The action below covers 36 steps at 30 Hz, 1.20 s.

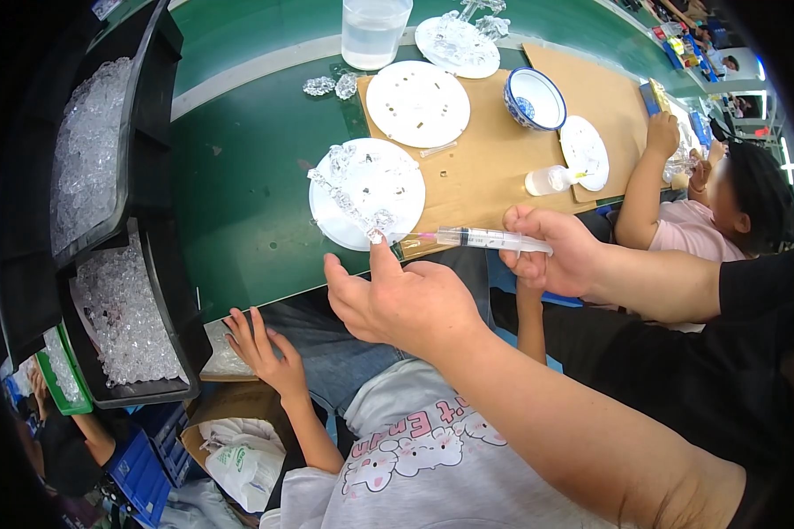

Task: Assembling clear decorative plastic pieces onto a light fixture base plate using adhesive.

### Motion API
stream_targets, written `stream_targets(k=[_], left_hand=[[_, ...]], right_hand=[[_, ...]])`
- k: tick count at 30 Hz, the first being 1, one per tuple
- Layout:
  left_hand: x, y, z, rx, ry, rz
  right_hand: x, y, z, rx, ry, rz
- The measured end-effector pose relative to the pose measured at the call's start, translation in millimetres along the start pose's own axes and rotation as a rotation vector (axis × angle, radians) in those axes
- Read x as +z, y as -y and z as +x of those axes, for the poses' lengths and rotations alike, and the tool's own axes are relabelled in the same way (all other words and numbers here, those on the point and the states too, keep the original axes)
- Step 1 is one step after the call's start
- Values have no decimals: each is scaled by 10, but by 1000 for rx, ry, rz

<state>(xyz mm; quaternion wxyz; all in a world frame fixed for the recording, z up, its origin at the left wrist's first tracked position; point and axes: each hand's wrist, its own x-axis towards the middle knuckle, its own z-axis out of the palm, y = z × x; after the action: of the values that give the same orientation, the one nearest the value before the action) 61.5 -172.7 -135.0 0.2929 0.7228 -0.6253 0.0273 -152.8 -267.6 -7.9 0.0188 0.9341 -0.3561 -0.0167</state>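
My left hand [269, 357] is at the near table edge beside the bins, fingers spread and holding nothing. My right hand [529, 286] is mostly hidden behind a co-worker's hands, so its fingers cannot be made out. Reaching in from the right, the co-worker's right hand [560, 251] holds a clear syringe [494, 239] with a pink needle hub. The needle points at a clear faceted piece [376, 234] at the fingertips of the co-worker's left hand [406, 300]. Behind it, a strand of clear faceted pieces [340, 194] lies across a white plate [406, 172].
Black bins of clear pieces [88, 167] stand at the left. On the cardboard [481, 167] are another white plate [419, 101], a blue-and-white bowl [535, 99] and a small bottle [549, 181]. A cup of clear liquid [372, 40] stands behind. Another person [697, 220] works at right.
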Motion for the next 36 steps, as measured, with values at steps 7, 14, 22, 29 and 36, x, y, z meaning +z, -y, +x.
stream_targets(k=[7,14,22,29,36], left_hand=[[-9,7,10,4,-4,-1],[1,8,9,7,-7,-3],[-12,-6,7,7,-6,-3],[-3,-28,28,1,-25,3],[9,-17,19,1,-33,0]], right_hand=[[-73,-110,1,-185,82,-255],[-159,-133,-1,-292,110,-518],[-161,-170,-4,-284,104,-409],[-204,-160,0,-271,149,-378],[-217,-137,15,-238,150,-352]])
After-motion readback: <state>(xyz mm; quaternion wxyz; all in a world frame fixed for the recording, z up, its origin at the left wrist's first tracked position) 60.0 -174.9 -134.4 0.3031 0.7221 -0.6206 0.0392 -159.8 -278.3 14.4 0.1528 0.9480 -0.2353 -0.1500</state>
